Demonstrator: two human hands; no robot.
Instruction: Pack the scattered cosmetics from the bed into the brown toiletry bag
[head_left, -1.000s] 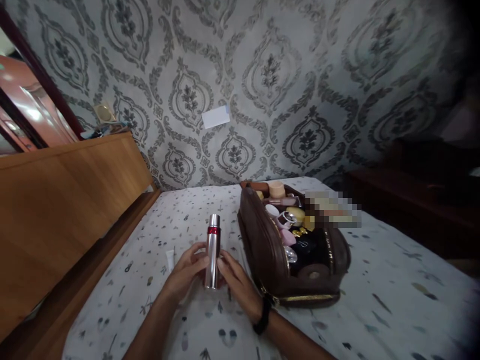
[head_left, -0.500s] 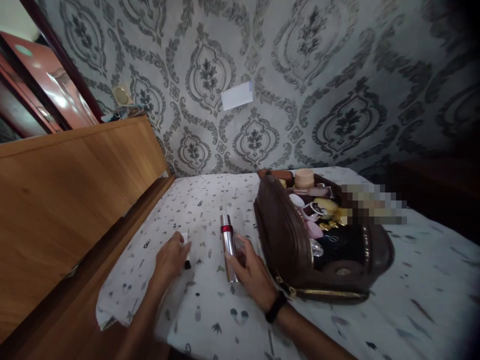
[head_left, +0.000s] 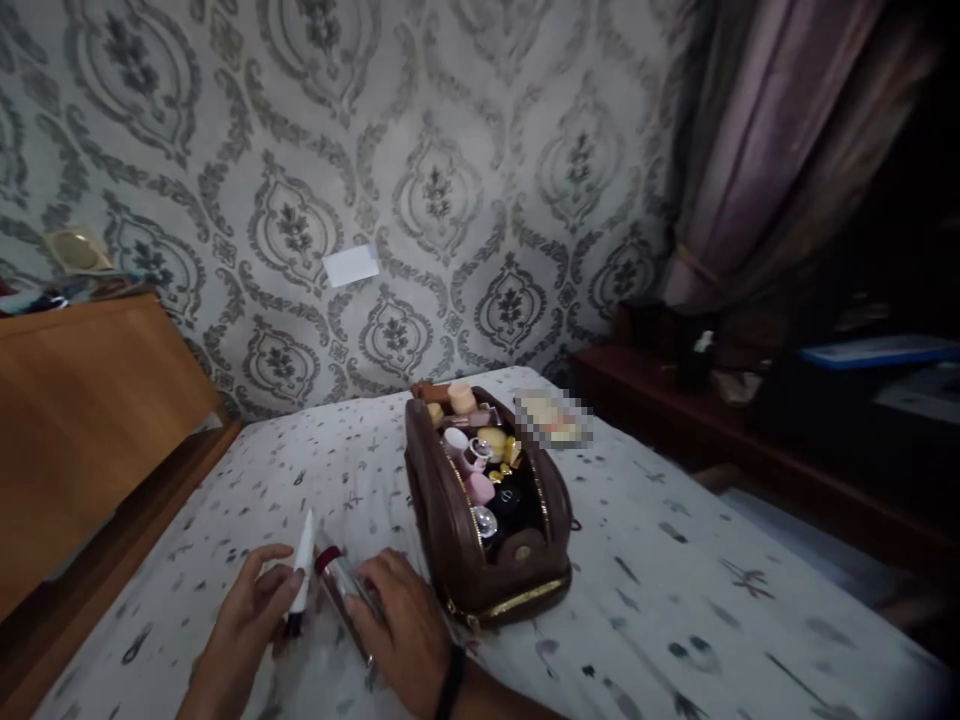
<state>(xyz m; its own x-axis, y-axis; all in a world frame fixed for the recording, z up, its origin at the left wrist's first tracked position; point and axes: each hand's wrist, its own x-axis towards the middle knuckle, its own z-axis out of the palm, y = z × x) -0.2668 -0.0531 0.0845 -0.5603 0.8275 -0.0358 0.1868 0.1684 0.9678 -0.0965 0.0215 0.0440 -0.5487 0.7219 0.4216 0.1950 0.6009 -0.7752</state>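
My left hand (head_left: 251,615) pinches a slim white tube (head_left: 304,555) with a dark cap pointing down. Just right of it, my right hand (head_left: 409,625) is wrapped round a shiny silver cylindrical bottle (head_left: 339,585) with a dark red end, held tilted low over the patterned sheet. Beside my right hand stands a brown zippered makeup bag (head_left: 442,535), unzipped. Inside it are several cosmetics, among them a pink-lidded jar (head_left: 480,488), a peach-lidded jar (head_left: 462,397) and a black round case (head_left: 508,498).
The white printed sheet (head_left: 637,560) covers the bed. A wooden board (head_left: 90,400) runs along the left, with small items on top. Patterned wallpaper is behind. To the right are a dark red ledge (head_left: 645,400) and a curtain (head_left: 765,150). A blurred flat item lies behind the bag.
The view has swung right, bringing the curtain and ledge in. Both hands keep their items and are closer together; the silver bottle now leans, where it was nearly straight before.
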